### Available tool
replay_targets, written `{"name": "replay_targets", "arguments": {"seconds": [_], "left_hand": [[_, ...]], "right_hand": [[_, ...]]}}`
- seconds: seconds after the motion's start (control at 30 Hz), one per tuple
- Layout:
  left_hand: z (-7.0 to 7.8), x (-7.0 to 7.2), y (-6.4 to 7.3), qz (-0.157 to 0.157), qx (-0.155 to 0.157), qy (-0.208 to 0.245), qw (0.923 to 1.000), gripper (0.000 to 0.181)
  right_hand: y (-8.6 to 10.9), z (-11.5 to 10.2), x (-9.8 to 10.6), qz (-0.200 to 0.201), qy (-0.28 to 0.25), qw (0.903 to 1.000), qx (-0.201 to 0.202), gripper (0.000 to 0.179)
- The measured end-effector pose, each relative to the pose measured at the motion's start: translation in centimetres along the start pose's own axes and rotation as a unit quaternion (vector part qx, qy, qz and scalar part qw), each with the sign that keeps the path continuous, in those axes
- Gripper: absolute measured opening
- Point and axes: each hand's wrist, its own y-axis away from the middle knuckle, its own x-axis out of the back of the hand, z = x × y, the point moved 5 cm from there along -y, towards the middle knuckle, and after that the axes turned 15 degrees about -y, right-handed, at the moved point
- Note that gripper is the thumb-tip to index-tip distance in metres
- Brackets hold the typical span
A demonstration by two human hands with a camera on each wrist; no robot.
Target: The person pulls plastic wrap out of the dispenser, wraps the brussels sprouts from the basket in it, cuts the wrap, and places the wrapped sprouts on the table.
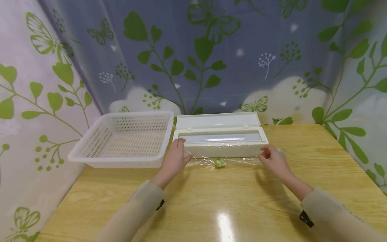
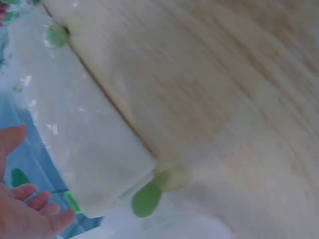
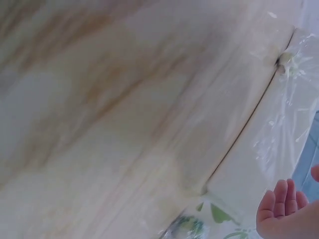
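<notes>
A white cling film dispenser [image 1: 223, 150] stands at the back of the table with its lid [image 1: 217, 121] raised. Inside lies a shiny roll of film [image 1: 223, 137]. Clear film [image 1: 242, 161] hangs over the front wall onto the table, and a small pale-green, vegetable-like piece [image 1: 219, 163] sits at its middle. My left hand [image 1: 176, 156] is at the dispenser's left front corner, thumb spread from the fingers. By the right front corner is my right hand [image 1: 274, 160], fingers bent slightly; in the right wrist view its thumb stands apart from the fingers [image 3: 280, 199].
A white perforated plastic basket [image 1: 121, 163] stands left of the dispenser, close to it. Behind my right hand lies a small film-wrapped green thing [image 1: 282, 151]. A leaf-and-butterfly patterned curtain [image 1: 193, 67] hangs behind the wooden table [image 1: 193, 201].
</notes>
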Motion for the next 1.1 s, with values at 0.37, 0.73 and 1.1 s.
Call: {"name": "replay_targets", "arguments": {"seconds": [0.37, 0.73, 1.1], "left_hand": [[-1.4, -2.8, -1.7, -0.045, 0.004, -0.078, 0.9960, 0.072], [-2.5, -3.7, -1.5, -0.058, 0.019, 0.015, 0.9980, 0.071], [-3.5, -4.2, -1.6, -0.073, 0.089, 0.166, 0.9793, 0.076]], "right_hand": [[0.2, -1.7, -2.5, -0.031, -0.037, 0.9988, 0.007, 0.030], [-0.8, -2.9, -4.0, -0.065, -0.052, 0.9965, 0.008, 0.025], [-1.7, -5.0, -7.2, -0.102, -0.070, 0.9914, 0.044, 0.021]]}}
